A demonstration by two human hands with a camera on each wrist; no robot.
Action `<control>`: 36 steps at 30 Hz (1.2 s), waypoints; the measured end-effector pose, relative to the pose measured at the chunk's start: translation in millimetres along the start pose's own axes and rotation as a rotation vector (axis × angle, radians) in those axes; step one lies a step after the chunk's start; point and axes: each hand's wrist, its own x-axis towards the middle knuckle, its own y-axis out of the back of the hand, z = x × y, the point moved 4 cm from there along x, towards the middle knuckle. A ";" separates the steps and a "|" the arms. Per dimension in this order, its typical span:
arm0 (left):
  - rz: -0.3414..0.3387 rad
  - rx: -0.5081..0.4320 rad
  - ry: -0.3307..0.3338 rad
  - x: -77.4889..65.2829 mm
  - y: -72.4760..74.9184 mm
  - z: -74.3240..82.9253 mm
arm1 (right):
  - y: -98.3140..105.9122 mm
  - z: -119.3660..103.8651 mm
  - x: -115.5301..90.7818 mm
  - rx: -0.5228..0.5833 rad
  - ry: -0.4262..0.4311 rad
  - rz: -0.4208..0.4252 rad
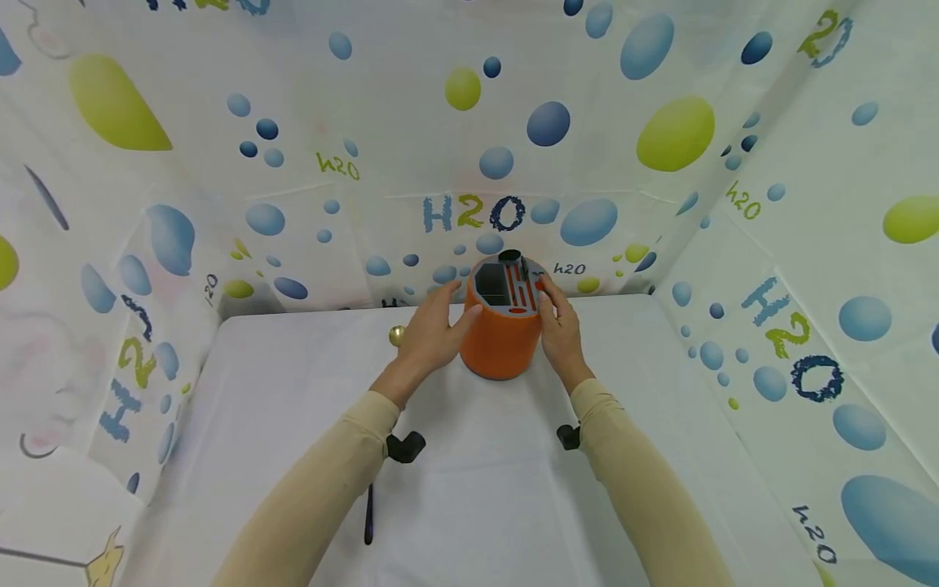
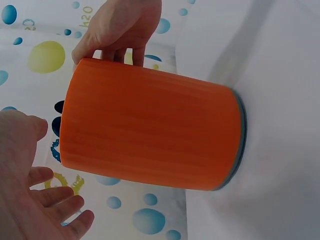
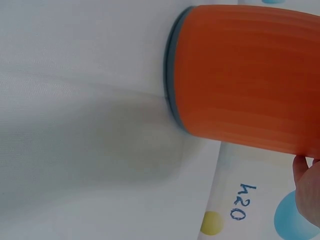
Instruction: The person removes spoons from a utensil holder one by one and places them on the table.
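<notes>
An orange knife block stands upright at the back of the table, its grey top cut with slots and a larger opening. A dark-handled utensil pokes out of that top. My right hand holds the block's right side near the upper rim, thumb to the front and fingers reaching behind. On the other side my left hand has its fingers spread; the left wrist view shows a gap between this hand and the orange wall. The block's grey base is close over the white tabletop.
A round gold-coloured object sits just left of my left hand, partly hidden. Near my left forearm lies a thin black handle, its far end covered by the sleeve. A patterned curtain encloses the table's back and sides.
</notes>
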 end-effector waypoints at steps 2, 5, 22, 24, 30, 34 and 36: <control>0.003 -0.004 -0.015 4.0 0.9 1.6 | 0.3 0.1 0.1 0.000 -0.002 0.001; 0.014 -0.006 -0.036 11.7 2.8 3.6 | 0.3 0.0 0.0 -0.003 -0.005 -0.001; 0.006 0.034 -0.093 42.3 3.6 27.7 | 0.6 -1.4 -0.6 -0.008 -0.013 -0.004; 0.005 0.040 -0.108 45.8 1.4 31.1 | 1.7 -0.6 -0.3 -0.016 -0.011 0.004; -0.009 0.073 -0.106 55.9 -2.2 34.5 | 0.1 0.4 2.0 -0.024 0.010 0.002; -0.017 0.083 -0.090 61.3 -3.7 34.9 | -0.4 1.4 2.6 -0.031 0.024 0.002; -0.019 0.086 -0.084 64.0 -5.5 35.8 | 0.3 1.9 2.7 -0.040 0.023 0.003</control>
